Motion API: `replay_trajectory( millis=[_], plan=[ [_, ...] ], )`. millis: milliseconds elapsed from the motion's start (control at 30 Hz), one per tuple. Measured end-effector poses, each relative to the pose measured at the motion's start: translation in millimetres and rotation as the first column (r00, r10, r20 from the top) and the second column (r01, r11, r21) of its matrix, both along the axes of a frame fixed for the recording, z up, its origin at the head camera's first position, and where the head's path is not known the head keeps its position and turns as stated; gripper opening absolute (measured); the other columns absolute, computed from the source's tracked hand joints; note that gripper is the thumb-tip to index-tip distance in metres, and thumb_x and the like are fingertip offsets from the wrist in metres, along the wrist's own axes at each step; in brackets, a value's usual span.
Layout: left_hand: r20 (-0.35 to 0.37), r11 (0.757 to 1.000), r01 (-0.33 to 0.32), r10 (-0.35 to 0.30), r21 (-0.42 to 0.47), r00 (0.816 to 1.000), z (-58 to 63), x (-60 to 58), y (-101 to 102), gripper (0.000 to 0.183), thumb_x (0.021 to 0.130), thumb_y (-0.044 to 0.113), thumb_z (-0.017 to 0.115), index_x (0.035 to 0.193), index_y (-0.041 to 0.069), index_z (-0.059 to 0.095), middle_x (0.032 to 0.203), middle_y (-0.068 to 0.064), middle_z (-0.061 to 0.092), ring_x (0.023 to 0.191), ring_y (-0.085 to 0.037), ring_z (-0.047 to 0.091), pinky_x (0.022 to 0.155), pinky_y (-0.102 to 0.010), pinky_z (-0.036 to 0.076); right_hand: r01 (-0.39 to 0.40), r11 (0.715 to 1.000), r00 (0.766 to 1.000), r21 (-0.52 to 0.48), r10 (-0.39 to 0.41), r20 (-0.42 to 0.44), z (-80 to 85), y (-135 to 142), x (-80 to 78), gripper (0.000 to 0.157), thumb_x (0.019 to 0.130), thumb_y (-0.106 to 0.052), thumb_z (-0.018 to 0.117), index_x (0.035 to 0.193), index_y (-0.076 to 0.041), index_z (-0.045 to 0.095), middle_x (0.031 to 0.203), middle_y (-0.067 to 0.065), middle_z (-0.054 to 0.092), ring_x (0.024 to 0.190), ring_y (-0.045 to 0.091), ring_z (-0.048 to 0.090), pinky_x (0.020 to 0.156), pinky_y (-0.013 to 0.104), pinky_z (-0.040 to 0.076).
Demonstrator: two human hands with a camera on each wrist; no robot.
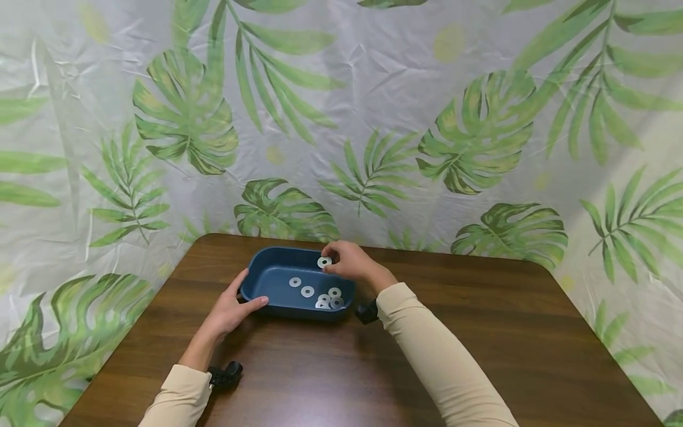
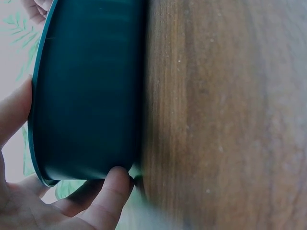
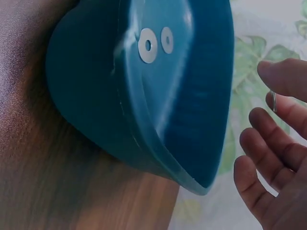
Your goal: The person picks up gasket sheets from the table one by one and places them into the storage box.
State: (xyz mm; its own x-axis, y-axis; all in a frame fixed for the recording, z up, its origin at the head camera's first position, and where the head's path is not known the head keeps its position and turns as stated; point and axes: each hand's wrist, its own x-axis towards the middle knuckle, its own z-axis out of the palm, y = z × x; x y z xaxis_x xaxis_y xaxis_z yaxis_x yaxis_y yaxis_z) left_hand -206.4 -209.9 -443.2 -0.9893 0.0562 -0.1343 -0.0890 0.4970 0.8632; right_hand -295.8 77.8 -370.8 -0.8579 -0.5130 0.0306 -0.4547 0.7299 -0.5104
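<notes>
A dark blue plastic container (image 1: 277, 252) stands near the table's far edge. My left hand (image 1: 226, 311) grips its left end, with the thumb on the near rim and the other fingers round the end wall. Over the container's right end, my right hand (image 1: 349, 261) pinches a flat metal washer (image 1: 324, 262) between thumb and index finger. From the right wrist view, that washer (image 3: 274, 101) shows edge-on, and the remaining fingers are spread and bent. On the container's floor lie several more washers: two loose ones (image 1: 295, 282) left of centre and an overlapping cluster (image 1: 334, 293) at the near right.
The brown wooden table (image 1: 299, 379) reaches back to a hanging cloth (image 1: 373, 107) printed with green leaves. A black wrist device (image 1: 226, 375) is on my left wrist, and another black one (image 1: 367, 312) on the right.
</notes>
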Motion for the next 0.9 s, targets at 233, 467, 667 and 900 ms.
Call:
replay_trajectory(
  millis=[233, 467, 667, 900],
  plan=[
    [-0.014, 1.0, 0.003, -0.003, -0.018, 1.0, 1.7, -1.5, 0, 0.096, 0.091, 0.04, 0.069, 0.161, 0.015, 0.009, 0.164, -0.027, 0.012, 0.15, -0.051, 0.015, 0.117, -0.067, 0.024, 0.026, 0.999, 1.0, -0.033, -0.026, 0.0, -1.9, 2, -2.2, 0.032, 0.089, -0.016, 0.073, 0.119, -0.006, 0.067, 0.109, 0.009, 0.068, 0.093, 0.02, 0.061, 0.089, 0.037, 0.053],
    [-0.007, 1.0, 0.001, -0.001, -0.007, 1.0, -0.3, 0.2, 0, 0.097, 0.091, 0.039, 0.07, 0.161, 0.014, 0.009, 0.165, -0.028, 0.011, 0.15, -0.051, 0.014, 0.117, -0.066, 0.024, 0.024, 0.999, 1.0, -0.026, -0.024, -0.002, -6.7, 2, -2.7, 0.031, 0.089, -0.019, 0.074, 0.118, -0.007, 0.067, 0.109, 0.009, 0.069, 0.093, 0.018, 0.062, 0.089, 0.036, 0.053],
    [-0.004, 1.0, 0.007, -0.007, 0.01, 1.0, 0.1, 0.1, -1, 0.096, 0.091, 0.039, 0.07, 0.162, 0.016, 0.008, 0.165, -0.026, 0.009, 0.151, -0.05, 0.012, 0.117, -0.066, 0.023, 0.025, 0.998, 1.0, -0.049, -0.025, 0.004, -8.8, 2, -4.0, 0.031, 0.09, -0.02, 0.073, 0.118, -0.008, 0.067, 0.112, 0.009, 0.067, 0.096, 0.02, 0.062, 0.089, 0.037, 0.053],
    [0.005, 1.0, 0.014, -0.014, 0.013, 1.0, 1.4, 1.0, 0, 0.096, 0.092, 0.039, 0.069, 0.162, 0.016, 0.007, 0.166, -0.026, 0.008, 0.151, -0.05, 0.011, 0.117, -0.066, 0.023, 0.024, 0.998, 1.0, -0.054, -0.023, 0.022, -10.4, 2, -2.9, 0.035, 0.092, -0.021, 0.07, 0.124, -0.007, 0.064, 0.122, 0.014, 0.063, 0.107, 0.028, 0.063, 0.095, 0.043, 0.052]
  ],
)
